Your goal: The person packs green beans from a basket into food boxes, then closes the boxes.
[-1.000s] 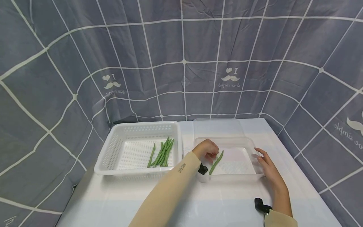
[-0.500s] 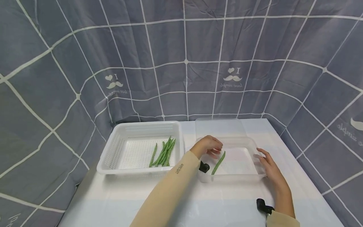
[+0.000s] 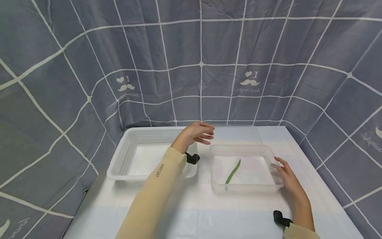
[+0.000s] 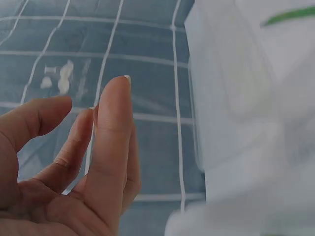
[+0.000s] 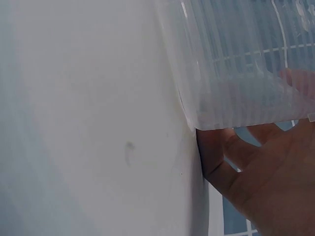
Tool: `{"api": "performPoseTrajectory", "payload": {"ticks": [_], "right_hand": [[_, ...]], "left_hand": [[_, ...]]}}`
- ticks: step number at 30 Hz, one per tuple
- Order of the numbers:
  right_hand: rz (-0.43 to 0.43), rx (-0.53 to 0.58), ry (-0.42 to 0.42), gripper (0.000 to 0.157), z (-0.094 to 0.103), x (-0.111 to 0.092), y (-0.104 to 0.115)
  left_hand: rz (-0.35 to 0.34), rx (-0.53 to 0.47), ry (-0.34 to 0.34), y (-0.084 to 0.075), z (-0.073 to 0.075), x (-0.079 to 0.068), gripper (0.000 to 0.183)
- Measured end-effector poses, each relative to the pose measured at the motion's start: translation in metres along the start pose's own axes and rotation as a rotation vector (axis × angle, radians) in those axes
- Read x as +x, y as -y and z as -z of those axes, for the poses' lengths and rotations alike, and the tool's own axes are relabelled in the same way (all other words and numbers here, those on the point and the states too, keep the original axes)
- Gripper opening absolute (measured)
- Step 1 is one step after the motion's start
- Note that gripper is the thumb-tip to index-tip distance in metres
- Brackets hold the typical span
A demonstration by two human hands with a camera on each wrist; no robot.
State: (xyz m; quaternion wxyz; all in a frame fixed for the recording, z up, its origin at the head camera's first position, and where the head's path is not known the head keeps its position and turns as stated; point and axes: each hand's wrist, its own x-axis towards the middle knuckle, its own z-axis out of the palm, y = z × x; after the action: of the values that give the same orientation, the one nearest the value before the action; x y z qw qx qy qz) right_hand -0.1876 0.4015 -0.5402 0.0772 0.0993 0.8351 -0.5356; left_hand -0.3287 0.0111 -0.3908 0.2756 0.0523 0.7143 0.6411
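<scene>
My left hand [image 3: 198, 132] hovers above the gap between the white perforated basket [image 3: 117, 167] and the clear plastic container [image 3: 247, 189]. Its fingers are loosely bent, with nothing between them in the left wrist view. A single green bean [image 3: 233, 171] lies slanted on the container's floor, toward its left side; it also shows as a blurred green bean [image 4: 290, 16] in the left wrist view. My right hand [image 3: 289, 177] holds the container's right wall, its fingers [image 5: 211, 147] reaching along the outside near the table. My left forearm hides the basket's right part and the beans there.
A faint transparent lid [image 3: 235, 132] lies behind the container on the pale tabletop [image 3: 191, 215]. A grey curtain [image 3: 221, 79] with white grid lines surrounds the back and sides. The basket stands left of the container, a narrow gap between them.
My left hand has lifted out of the container and moved left and back, toward the basket, leaving the single green bean inside. My right hand stays at the container's right wall.
</scene>
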Motion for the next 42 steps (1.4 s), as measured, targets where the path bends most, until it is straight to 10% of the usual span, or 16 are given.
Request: {"api": "performPoseTrajectory", "payload": {"ticks": [18,31,42], "right_hand": [[0.001,0.027,0.014,0.062,0.001,0.0,0.0],[0.036,0.013,0.022,0.062,0.0,-0.001,-0.002],[-0.001,0.018,0.015,0.062,0.0,0.0,-0.001]], "left_hand": [[0.143,0.006,-0.239,0.048,0.113,-0.022,0.045],[0.401,0.032,-0.4,0.099,0.149,-0.032,0.049],[0.482,0.132,-0.416,0.109,0.15,-0.032,0.051]]}}
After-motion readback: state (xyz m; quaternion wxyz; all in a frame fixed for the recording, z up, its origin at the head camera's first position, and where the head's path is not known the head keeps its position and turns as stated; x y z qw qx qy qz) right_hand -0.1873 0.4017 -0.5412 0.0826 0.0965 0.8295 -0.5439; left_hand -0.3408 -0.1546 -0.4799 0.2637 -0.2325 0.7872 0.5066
